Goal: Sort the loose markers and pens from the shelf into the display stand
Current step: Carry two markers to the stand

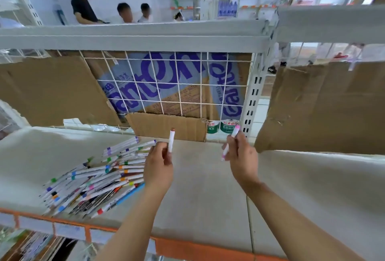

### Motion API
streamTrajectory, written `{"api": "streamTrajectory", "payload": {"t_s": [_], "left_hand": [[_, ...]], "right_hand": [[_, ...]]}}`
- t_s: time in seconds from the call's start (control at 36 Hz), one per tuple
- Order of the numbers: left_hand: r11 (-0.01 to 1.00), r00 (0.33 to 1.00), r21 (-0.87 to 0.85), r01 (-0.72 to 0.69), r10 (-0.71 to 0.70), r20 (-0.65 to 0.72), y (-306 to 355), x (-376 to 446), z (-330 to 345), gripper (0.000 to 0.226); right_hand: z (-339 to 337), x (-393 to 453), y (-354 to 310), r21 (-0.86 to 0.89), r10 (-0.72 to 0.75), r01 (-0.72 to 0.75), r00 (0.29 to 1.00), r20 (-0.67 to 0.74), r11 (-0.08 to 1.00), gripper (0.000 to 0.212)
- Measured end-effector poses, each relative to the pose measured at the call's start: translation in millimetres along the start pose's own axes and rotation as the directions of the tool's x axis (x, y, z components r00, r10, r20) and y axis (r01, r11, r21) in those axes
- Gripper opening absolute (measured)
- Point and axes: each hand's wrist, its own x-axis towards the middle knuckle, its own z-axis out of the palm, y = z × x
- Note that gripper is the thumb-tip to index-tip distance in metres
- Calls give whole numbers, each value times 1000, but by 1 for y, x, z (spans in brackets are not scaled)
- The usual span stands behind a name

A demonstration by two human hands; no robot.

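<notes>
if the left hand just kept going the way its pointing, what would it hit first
Probably the cardboard flap propped against the wire grid at the back of the shelf. The left hand and its marker point there; depth is unclear.

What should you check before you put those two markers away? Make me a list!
1. Left hand grips the orange-capped marker: ok.
2. Right hand grips the pink-capped marker: ok.
3. Caps on the upper ends of both: ok.
4. Display stand in sight: not ok, it is out of view.
5. Pile of loose markers lying safely on the shelf: ok.
6. Matching slot for each colour: cannot tell.
</notes>
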Motion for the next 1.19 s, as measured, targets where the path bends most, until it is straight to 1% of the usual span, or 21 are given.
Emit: {"api": "streamTrajectory", "payload": {"t_s": [0.06, 0.14, 0.25, 0.28, 0.36, 0.5, 0.58, 0.61, 0.69, 0.78, 0.89, 0.97, 1.06, 1.11, 1.19], "left_hand": [[999, 1000, -49, 1, -1, 9, 2, -2, 2, 11], [994, 998, -113, -17, 23, 56, 2, -3, 8, 10], [974, 988, -211, -78, 105, 117, 5, -9, 18, 14], [966, 983, -241, -94, 128, 131, 6, -11, 20, 16], [930, 963, -340, -140, 207, 170, 16, -18, 26, 20], [865, 904, -478, -157, 320, 283, 40, -32, 37, 17], [835, 871, -535, -128, 352, 342, 61, -46, 45, 27], [825, 856, -551, -123, 369, 362, 68, -52, 48, 30], [799, 799, -587, -128, 434, 416, 87, -72, 60, 24], [784, 757, -607, -131, 474, 450, 106, -95, 74, 23], [768, 710, -611, -189, 537, 455, 134, -127, 94, 14], [753, 690, -638, -162, 548, 472, 156, -155, 110, 14], [741, 687, -652, -161, 558, 465, 181, -188, 123, 16], [724, 683, -671, -156, 570, 456, 198, -212, 128, 18], [704, 673, -699, -124, 578, 461, 224, -247, 136, 30]], "right_hand": [[-11, -5, 1, 7, 2, -1, 999, -41, 1000, 17], [-26, -14, 3, -30, -46, 43, 993, -107, 999, 4], [-42, -26, 8, -57, -77, 68, 979, -191, 996, 28], [-47, -31, 7, -44, -52, 44, 978, -202, 998, 28], [-63, -46, 9, -10, 28, -31, 970, -241, 999, 15], [-89, -74, 10, -118, 55, -106, 927, -371, 987, 18], [-110, -92, 15, -158, 44, -128, 891, -451, 979, 19], [-117, -97, 17, -169, 37, -133, 878, -478, 977, 20], [-143, -115, 25, -195, 34, -165, 840, -541, 967, 19], [-171, -132, 35, -230, 47, -227, 800, -599, 946, 14], [-213, -158, 45, -285, 28, -292, 741, -671, 913, 8], [-244, -178, 55, -286, 28, -319, 711, -703, 904, 7], [-279, -197, 71, -278, 46, -333, 710, -702, 901, 4], [-304, -210, 84, -285, 49, -356, 696, -716, 890, 6], [-342, -228, 100, -258, 67, -367, 677, -733, 894, 12]]}}
